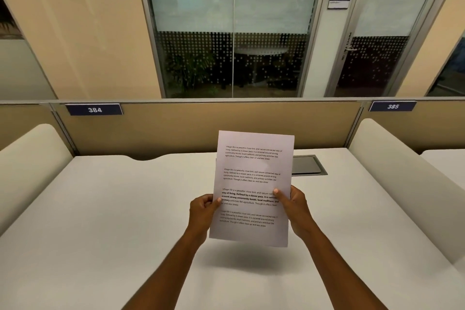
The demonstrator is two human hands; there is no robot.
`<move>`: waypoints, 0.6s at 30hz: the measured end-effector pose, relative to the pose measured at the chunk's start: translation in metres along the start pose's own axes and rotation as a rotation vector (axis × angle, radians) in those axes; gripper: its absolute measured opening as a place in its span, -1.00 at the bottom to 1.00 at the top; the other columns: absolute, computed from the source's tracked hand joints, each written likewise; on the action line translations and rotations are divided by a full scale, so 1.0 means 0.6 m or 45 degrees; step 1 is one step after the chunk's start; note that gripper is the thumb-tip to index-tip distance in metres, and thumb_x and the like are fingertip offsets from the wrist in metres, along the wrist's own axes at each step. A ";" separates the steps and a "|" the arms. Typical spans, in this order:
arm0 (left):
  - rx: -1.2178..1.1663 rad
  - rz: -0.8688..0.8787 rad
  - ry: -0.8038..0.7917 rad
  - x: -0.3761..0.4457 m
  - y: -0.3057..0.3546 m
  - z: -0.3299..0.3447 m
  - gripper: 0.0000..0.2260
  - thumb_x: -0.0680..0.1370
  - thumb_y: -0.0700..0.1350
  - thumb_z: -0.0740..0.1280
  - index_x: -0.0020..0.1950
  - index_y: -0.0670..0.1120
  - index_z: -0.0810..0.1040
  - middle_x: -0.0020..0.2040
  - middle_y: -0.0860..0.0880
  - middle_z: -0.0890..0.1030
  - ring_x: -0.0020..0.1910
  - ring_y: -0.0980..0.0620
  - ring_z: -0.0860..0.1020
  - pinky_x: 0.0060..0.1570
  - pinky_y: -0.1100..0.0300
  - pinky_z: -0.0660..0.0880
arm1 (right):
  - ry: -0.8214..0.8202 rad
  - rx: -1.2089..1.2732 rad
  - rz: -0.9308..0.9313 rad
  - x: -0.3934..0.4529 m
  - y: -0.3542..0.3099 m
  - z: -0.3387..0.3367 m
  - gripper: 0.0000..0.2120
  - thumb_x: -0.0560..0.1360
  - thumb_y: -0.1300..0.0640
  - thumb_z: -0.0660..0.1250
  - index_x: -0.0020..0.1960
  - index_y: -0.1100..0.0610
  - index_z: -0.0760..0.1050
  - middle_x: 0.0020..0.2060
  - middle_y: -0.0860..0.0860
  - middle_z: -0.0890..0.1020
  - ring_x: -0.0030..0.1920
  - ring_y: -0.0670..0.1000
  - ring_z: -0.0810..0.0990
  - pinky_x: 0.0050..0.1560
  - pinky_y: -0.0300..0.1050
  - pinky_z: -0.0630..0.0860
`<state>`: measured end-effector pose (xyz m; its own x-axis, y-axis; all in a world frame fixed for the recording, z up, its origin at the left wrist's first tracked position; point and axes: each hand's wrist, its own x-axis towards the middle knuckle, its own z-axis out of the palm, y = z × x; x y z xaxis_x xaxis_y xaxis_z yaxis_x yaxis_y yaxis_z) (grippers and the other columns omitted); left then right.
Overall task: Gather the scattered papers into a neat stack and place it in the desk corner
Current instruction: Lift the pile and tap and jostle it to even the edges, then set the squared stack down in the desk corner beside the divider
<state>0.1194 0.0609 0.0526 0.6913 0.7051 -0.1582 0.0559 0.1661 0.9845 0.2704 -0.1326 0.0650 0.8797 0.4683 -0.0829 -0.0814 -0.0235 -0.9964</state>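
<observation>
Head view
Papers: printed sheets (pixel 253 187) held upright above the white desk (pixel 105 209), clear of its surface.
Left hand (pixel 203 211): fingers closed on the sheets' left edge.
Right hand (pixel 297 209): thumb on front, pinching the right edge.
Cable hatch (pixel 308 165): set in the desk behind the sheets.

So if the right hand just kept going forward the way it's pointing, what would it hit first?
Probably the grey hatch set into the desk, or the partition panel behind it. The right hand grips the papers and points up and away; nothing else shows between, though depth is hard to judge.
</observation>
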 end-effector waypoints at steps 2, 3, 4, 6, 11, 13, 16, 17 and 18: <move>0.021 0.017 0.060 0.000 -0.007 -0.003 -0.87 0.53 -0.22 0.40 -0.02 -0.28 0.64 -0.07 -0.20 0.71 -0.10 -0.24 0.67 -0.09 -0.08 0.65 | -0.012 -0.007 0.027 -0.001 0.002 0.005 -0.74 0.55 0.11 0.36 0.21 0.13 0.52 0.03 0.10 0.70 -0.04 0.14 0.71 -0.05 0.09 0.67; 0.042 0.024 0.079 -0.001 -0.008 -0.004 -0.88 0.53 -0.21 0.40 -0.04 -0.27 0.65 -0.08 -0.19 0.72 -0.10 -0.26 0.67 -0.06 -0.12 0.64 | -0.020 -0.008 0.042 -0.001 0.002 0.007 -0.75 0.55 0.12 0.35 0.21 0.12 0.52 0.03 0.08 0.70 -0.04 0.13 0.71 -0.07 0.07 0.67; 0.060 0.023 0.100 -0.002 -0.008 -0.005 -0.89 0.53 -0.21 0.40 -0.05 -0.25 0.65 -0.10 -0.18 0.72 -0.10 -0.26 0.67 -0.06 -0.12 0.64 | -0.031 -0.010 0.060 -0.001 0.002 0.009 -0.76 0.56 0.12 0.35 0.21 0.12 0.52 0.03 0.07 0.70 -0.04 0.12 0.71 -0.08 0.05 0.67; 0.103 0.014 0.154 -0.006 -0.008 -0.010 -0.92 0.53 -0.19 0.40 -0.09 -0.19 0.66 -0.12 -0.14 0.72 -0.14 -0.22 0.68 -0.13 -0.04 0.65 | -0.069 -0.033 0.086 -0.001 0.003 0.013 -0.78 0.57 0.13 0.32 0.21 0.10 0.51 0.04 0.05 0.70 -0.02 0.09 0.71 -0.07 0.02 0.67; 0.199 0.003 0.248 -0.012 -0.012 -0.025 -0.92 0.53 -0.20 0.39 -0.09 -0.17 0.67 -0.15 -0.12 0.72 -0.16 -0.21 0.68 -0.17 0.01 0.64 | -0.181 -0.168 0.164 0.001 0.013 0.018 -0.79 0.62 0.13 0.24 0.23 0.13 0.49 0.13 0.07 0.66 0.07 0.09 0.67 0.04 0.05 0.63; 0.244 -0.023 0.295 -0.016 -0.012 -0.028 -0.91 0.53 -0.20 0.38 -0.13 -0.14 0.67 -0.17 -0.11 0.71 -0.16 -0.22 0.67 -0.13 -0.02 0.64 | -0.232 -0.285 0.185 0.000 0.020 0.018 -0.78 0.62 0.15 0.22 0.25 0.13 0.48 0.14 0.05 0.64 0.10 0.08 0.65 0.06 0.06 0.63; 0.335 -0.059 0.377 -0.023 -0.016 -0.033 -0.90 0.52 -0.20 0.38 -0.14 -0.18 0.67 -0.19 -0.11 0.70 -0.16 -0.21 0.66 -0.12 -0.02 0.62 | -0.317 -0.454 0.165 -0.005 0.029 0.021 -0.75 0.61 0.19 0.22 0.26 0.12 0.49 0.12 0.04 0.63 0.10 0.08 0.64 0.08 0.09 0.64; 0.345 -0.078 0.401 -0.026 -0.018 -0.035 -0.89 0.52 -0.20 0.38 -0.14 -0.19 0.68 -0.19 -0.11 0.70 -0.16 -0.20 0.66 -0.10 -0.02 0.62 | -0.318 -0.494 0.155 -0.006 0.030 0.023 -0.76 0.60 0.21 0.24 0.25 0.13 0.51 0.10 0.05 0.63 0.08 0.08 0.65 0.03 0.06 0.66; 0.345 -0.101 0.421 -0.030 -0.019 -0.037 -0.89 0.51 -0.20 0.38 -0.14 -0.19 0.68 -0.20 -0.11 0.70 -0.16 -0.20 0.66 -0.09 -0.02 0.62 | -0.305 -0.519 0.146 -0.007 0.031 0.024 -0.77 0.58 0.22 0.26 0.23 0.14 0.53 0.08 0.05 0.64 0.05 0.08 0.65 -0.02 0.01 0.67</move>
<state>0.0906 0.0616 0.0426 0.4120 0.8875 -0.2066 0.3175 0.0727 0.9455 0.2584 -0.1220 0.0470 0.7391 0.6317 -0.2338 0.0610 -0.4085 -0.9107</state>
